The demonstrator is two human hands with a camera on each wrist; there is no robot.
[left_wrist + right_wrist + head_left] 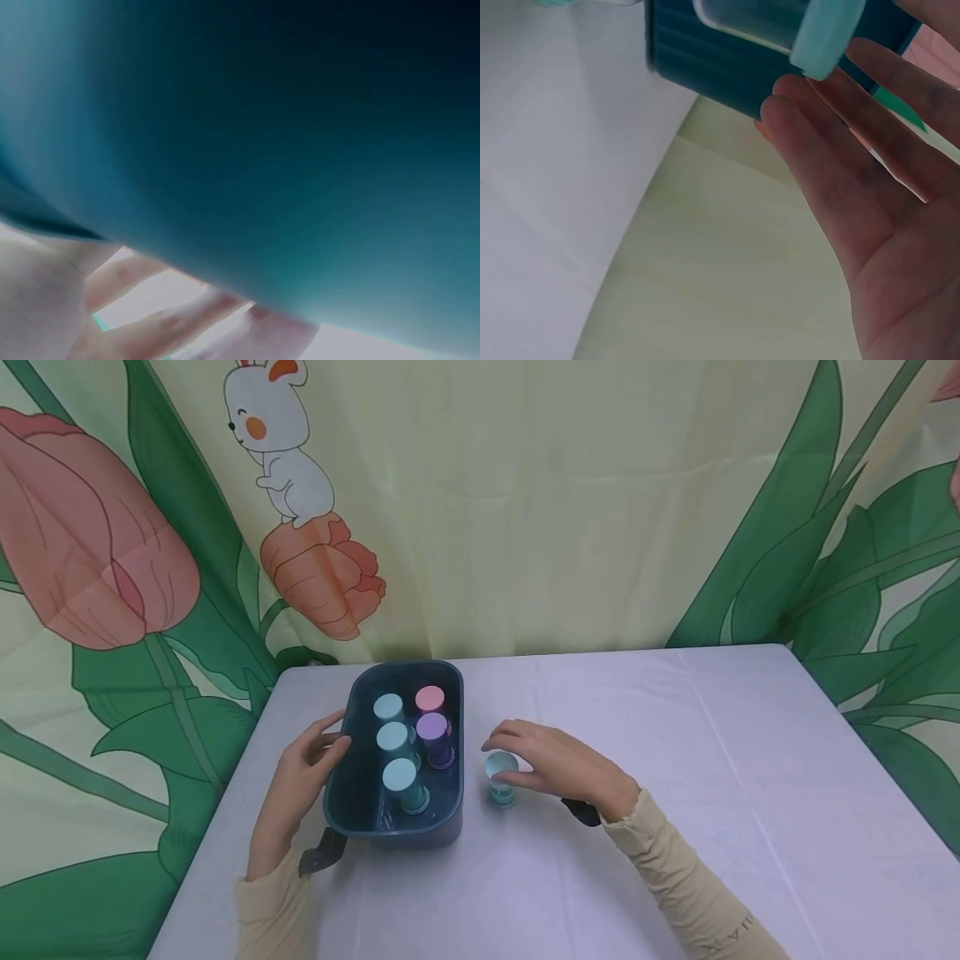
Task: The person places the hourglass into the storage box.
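Note:
A small sand timer (pixel 502 777) with light blue end caps stands upright on the table, right of a dark blue bin (pixel 447 833). My right hand (pixel 558 766) is around its upper part, thumb on the near side and fingers on the far side. In the right wrist view, the straight fingers (pixel 832 161) lie close to the timer's cap (pixel 826 37); a firm grip does not show. Against the bin's left side rests my left hand (pixel 296 777), thumb at the rim. The left wrist view shows its extended fingers (pixel 169 322) beside the bin's blurred wall (pixel 225 150).
Inside the bin stand three light blue timers (pixel 401 774), a pink one (pixel 430 698) and a purple one (pixel 432 727). A white cloth covers the table (pixel 675 860). Behind it hangs a printed curtain (pixel 525 527).

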